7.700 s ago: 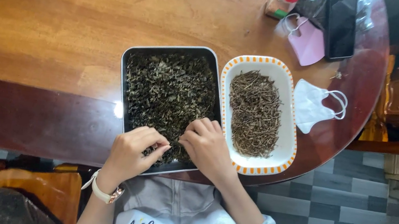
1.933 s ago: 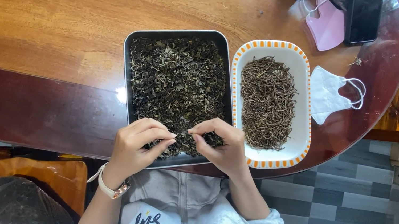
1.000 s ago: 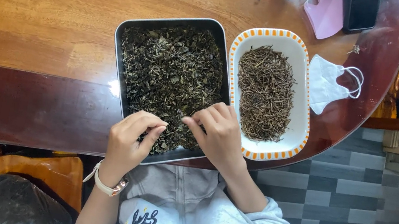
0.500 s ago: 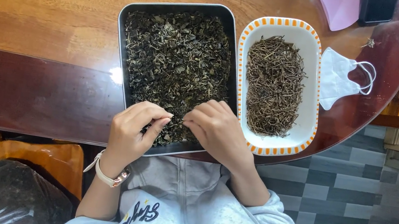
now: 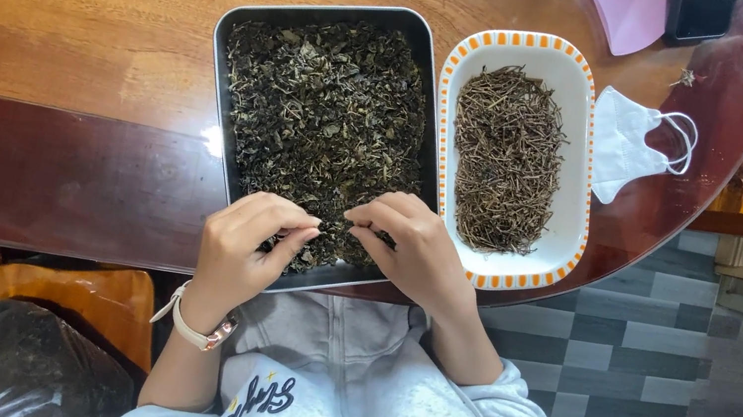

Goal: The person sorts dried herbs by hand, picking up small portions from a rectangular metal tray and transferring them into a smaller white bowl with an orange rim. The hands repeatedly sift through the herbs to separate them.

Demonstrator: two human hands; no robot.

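1. While both hands sit at the near edge of the dark tray point(image 5: 217, 82), I see left hand point(image 5: 243, 242) fingers pinched narrow on dried leaves point(image 5: 326, 121).
2. Right hand point(image 5: 410, 250) pinches too; contents unclear.
3. Stems lie in the white dish point(image 5: 579, 173) just right.

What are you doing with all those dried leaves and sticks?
A person sits at a shiny brown wooden table. Both hands are at the near end of a dark rectangular metal tray full of dried dark green leaves. The left hand and right hand pinch at the leaves with their fingertips. Beside it, a white oval dish with an orange-checked rim holds a pile of thin brown stems. A white face mask lies next to the dish.
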